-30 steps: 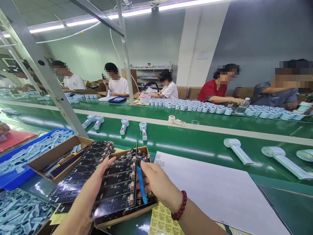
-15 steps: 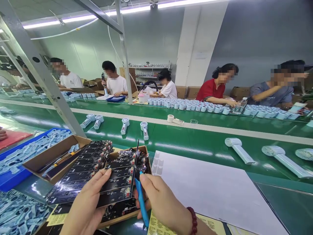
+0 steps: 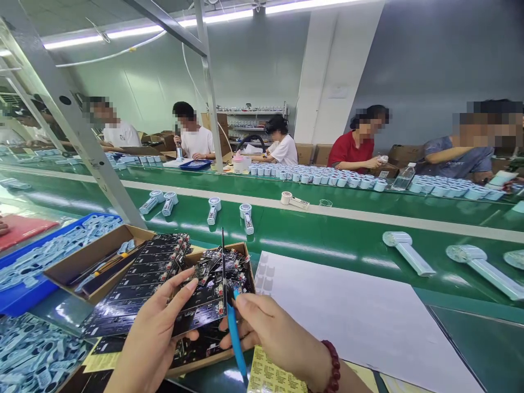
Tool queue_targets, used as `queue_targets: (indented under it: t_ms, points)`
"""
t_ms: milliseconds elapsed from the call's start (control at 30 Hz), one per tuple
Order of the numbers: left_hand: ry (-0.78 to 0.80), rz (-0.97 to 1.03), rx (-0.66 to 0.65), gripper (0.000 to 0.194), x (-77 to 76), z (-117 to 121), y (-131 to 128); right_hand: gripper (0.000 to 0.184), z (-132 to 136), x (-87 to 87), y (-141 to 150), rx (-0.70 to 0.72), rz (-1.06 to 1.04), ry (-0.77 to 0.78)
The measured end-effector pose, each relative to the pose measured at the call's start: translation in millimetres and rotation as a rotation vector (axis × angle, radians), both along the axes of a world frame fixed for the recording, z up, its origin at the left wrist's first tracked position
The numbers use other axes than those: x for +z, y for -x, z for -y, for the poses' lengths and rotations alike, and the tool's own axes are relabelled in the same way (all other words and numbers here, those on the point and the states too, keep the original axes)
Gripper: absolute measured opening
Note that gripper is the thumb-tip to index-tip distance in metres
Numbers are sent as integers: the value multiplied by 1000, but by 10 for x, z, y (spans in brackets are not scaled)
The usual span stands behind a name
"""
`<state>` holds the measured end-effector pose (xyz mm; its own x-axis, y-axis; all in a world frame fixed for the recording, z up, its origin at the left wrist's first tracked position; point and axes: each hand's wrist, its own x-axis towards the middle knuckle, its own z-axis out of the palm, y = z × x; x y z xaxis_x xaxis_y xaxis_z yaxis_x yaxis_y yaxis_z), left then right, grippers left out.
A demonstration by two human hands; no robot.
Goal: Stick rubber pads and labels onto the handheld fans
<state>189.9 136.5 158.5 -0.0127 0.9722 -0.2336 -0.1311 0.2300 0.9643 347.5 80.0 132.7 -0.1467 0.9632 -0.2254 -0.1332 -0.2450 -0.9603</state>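
Note:
My left hand (image 3: 158, 322) grips a black circuit board panel (image 3: 202, 316) with small red and white parts along its right edge. In my right hand (image 3: 274, 330) is a pair of blue-handled cutters (image 3: 235, 338), its head against that right edge; whether the jaws are apart is hidden. Beneath the panel stands a cardboard box (image 3: 221, 358) holding several small loose circuit boards (image 3: 239, 265). Left of it lies a stack of uncut black panels (image 3: 131, 278), partly behind my left hand.
A narrow cardboard tray (image 3: 61, 278) with tools and a blue bin (image 3: 16, 305) of light-blue plastic parts stand left. White paper (image 3: 347, 311) lies right. Beyond runs a green conveyor (image 3: 311, 234) with light-blue handheld fan bodies (image 3: 409, 254). A metal post (image 3: 94, 147) rises at left; co-workers sit opposite.
The panel in my left hand shows fewer strips, and more loose boards show behind it. My left fingers have shifted. Across the conveyor, a person in red has raised their hands.

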Motion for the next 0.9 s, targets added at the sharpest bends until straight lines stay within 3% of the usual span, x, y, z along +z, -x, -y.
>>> queue_targets:
  t_ms: [100, 200, 267, 333, 400, 533, 700, 900]
  points:
    - [-68, 6, 4, 46, 26, -6, -20, 73, 161, 49, -22, 35, 157, -49]
    - [-95, 20, -11, 46, 34, -16, -29, 73, 254, 74, 7, -28, 330, -74]
    - [17, 87, -19, 40, 7, -33, -42, 74, 246, 49, 56, -50, 179, -67]
    - [167, 159, -5, 29, -35, -58, -65, 77, 200, -4, 106, -45, -146, -43]
    - [194, 147, -22, 23, -70, -97, -91, 76, 156, -59, 130, -74, -318, -44]
    - [-101, -137, -122, 32, -99, -225, -126, 65, 194, -122, 64, -198, -20, -164]
    - [-590, -551, -199, 10, -231, -315, -121, 60, 371, -158, -62, -233, 231, -172]
    - [-923, -690, -281, 10, -399, -175, 44, 59, 479, -210, -68, -221, 443, -200]
